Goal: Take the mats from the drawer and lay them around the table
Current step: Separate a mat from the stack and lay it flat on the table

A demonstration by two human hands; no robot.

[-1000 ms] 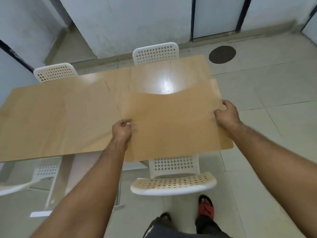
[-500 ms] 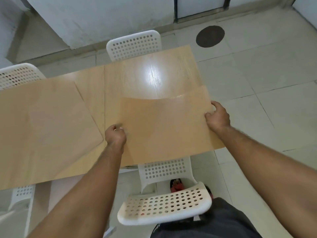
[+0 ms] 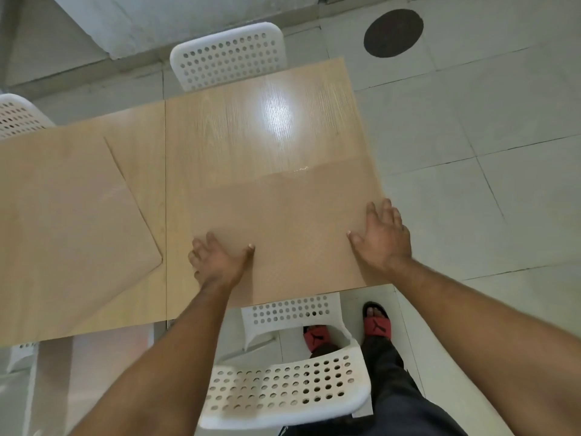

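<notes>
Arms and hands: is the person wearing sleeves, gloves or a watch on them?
No. The left arm and right arm are bare, no sleeves in view. The left hand and right hand have no gloves, and no watch or bracelet shows.

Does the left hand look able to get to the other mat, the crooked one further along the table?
Probably yes. The left hand rests flat on the near mat, and a corner of the crooked mat lies close beside it, with only bare table between them.
</notes>
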